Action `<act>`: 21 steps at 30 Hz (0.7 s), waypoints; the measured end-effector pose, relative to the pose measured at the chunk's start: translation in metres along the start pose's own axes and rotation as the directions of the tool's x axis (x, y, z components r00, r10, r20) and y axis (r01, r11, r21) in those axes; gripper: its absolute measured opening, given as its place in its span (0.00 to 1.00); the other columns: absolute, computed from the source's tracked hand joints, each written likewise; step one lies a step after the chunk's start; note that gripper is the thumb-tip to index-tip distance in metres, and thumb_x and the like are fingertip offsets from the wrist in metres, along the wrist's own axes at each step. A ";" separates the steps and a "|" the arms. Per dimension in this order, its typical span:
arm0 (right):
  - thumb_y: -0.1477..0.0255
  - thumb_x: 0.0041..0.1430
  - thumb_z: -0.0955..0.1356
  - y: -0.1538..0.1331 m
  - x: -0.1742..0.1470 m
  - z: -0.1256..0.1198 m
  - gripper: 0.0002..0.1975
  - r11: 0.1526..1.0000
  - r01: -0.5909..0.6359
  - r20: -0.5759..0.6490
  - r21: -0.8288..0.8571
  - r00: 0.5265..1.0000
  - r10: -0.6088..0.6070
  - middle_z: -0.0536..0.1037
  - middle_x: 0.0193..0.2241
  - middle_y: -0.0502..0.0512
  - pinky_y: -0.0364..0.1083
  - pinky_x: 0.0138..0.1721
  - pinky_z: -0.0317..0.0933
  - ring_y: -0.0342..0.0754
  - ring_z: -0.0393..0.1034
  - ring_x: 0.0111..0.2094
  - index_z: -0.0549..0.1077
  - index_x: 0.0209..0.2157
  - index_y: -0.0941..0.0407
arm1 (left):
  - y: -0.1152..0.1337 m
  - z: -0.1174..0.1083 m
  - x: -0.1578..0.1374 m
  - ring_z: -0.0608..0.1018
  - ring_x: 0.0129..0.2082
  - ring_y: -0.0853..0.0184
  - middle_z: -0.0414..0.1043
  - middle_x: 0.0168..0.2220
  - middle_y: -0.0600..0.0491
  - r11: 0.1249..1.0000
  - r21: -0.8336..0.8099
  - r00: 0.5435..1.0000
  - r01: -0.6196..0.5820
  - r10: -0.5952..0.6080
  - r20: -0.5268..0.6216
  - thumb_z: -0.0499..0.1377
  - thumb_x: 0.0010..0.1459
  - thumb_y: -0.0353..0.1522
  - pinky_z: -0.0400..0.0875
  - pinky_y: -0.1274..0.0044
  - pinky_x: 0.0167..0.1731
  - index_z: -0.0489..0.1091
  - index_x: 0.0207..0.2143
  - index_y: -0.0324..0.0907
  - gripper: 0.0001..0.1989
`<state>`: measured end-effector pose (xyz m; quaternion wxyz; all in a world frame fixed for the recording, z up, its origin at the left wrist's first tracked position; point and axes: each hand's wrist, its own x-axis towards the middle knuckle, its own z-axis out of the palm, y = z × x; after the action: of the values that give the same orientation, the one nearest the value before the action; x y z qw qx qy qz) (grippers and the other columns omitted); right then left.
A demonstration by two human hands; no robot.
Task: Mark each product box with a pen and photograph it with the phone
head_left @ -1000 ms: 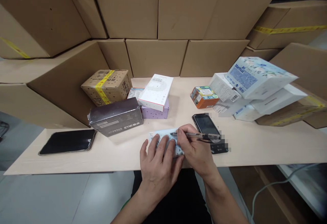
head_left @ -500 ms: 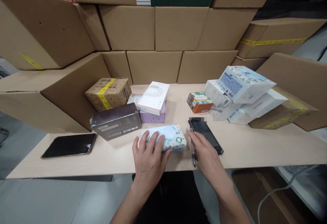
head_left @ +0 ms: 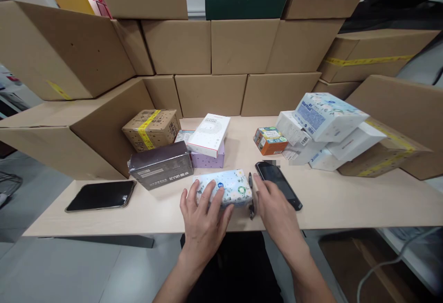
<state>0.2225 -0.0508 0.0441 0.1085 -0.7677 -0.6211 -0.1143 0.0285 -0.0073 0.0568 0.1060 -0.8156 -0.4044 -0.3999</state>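
Observation:
My left hand (head_left: pixel 206 210) lies over a floral pack of tissues (head_left: pixel 242 191), its fingers spread across the top and its thumb against the near side. The pack rests on the table close to the front edge. A dark pen (head_left: pixel 251 206) lies lengthwise along the pack's right end. Just right of the pen is my right hand (head_left: pixel 277 208), fingers extended and apparently apart from it; the fingers' undersides are hidden. Beyond that hand, a black handheld device (head_left: pixel 282 185) lies screen up, its near left edge partly covered by the hand.
A black phone (head_left: pixel 100 196) lies at left. Behind are a dark shrink-wrapped box (head_left: pixel 162 167), a taped carton (head_left: pixel 152 130), a white power bank box (head_left: pixel 210 134) on a purple box (head_left: pixel 207 160), an orange box (head_left: pixel 270 140) and stacked tissue packs (head_left: pixel 328 118). Cardboard boxes (head_left: pixel 211 95) wall the back.
The pen has shifted left, from beside my right fingers to the tissue pack's right end. My right hand moved slightly left. The left hand stays on the pack; the view tilted slightly.

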 end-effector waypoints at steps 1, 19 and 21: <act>0.70 0.68 0.59 0.006 -0.005 0.000 0.25 0.999 -0.048 -0.091 0.014 0.995 0.049 0.72 0.50 0.67 0.52 0.38 0.67 0.58 0.71 0.44 0.59 0.65 0.55 | 0.001 0.000 0.000 0.67 0.59 0.45 0.75 0.52 0.45 1.000 -0.016 1.000 -0.001 0.001 -0.010 0.65 0.57 0.33 0.60 0.52 0.57 0.73 0.49 0.43 0.16; 0.53 0.60 0.64 0.030 -0.021 0.029 0.39 0.804 -0.286 -0.200 0.522 0.875 0.441 0.69 0.53 0.73 0.66 0.55 0.57 0.66 0.62 0.56 0.56 0.66 0.61 | 0.001 0.006 -0.005 0.73 0.55 0.52 0.77 0.49 0.46 0.998 -0.058 0.999 -0.021 0.018 -0.038 0.63 0.59 0.30 0.62 0.57 0.58 0.72 0.49 0.42 0.14; 0.55 0.60 0.66 0.016 -0.028 0.011 0.39 0.757 -0.244 -0.214 0.607 0.866 0.451 0.66 0.58 0.69 0.65 0.57 0.56 0.64 0.59 0.60 0.54 0.67 0.56 | 0.000 0.007 -0.006 0.73 0.55 0.52 0.76 0.50 0.46 0.997 -0.072 1.000 -0.003 0.001 -0.024 0.62 0.59 0.30 0.61 0.57 0.59 0.71 0.50 0.42 0.15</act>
<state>0.2329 -0.0761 0.0243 0.4563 -0.7719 -0.4411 -0.0379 0.0302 -0.0077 0.0479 0.0819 -0.8144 -0.3877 -0.4239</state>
